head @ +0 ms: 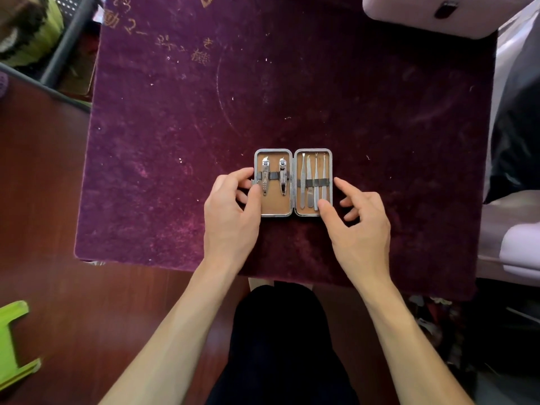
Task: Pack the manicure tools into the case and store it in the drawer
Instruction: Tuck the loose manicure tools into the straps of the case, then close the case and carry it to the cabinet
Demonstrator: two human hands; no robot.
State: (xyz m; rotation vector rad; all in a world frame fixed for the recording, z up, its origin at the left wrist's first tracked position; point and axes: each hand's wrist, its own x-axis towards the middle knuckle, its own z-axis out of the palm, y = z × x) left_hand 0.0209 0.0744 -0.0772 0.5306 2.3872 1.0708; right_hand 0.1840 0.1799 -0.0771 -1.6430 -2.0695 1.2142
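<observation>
A small metal-rimmed manicure case (276,210) lies open flat on the purple velvet table top (175,141). Its left half holds two nail clippers (265,176) under a black strap. Several slim steel tools (314,179) sit strapped in the right half. My left hand (230,211) grips the case's left edge, thumb on the inner lining beside the larger clipper. My right hand (359,220) is at the right edge, thumb resting on the lower right corner of the lining, index finger stretched along the outer rim. No drawer is in view.
A pale pink box (423,16) with a dark clasp sits at the table's far right corner. Pale fabric and dark items (514,141) crowd the right side. A green plastic object (14,343) lies on the wooden floor at lower left. My dark-clothed legs are below the table edge.
</observation>
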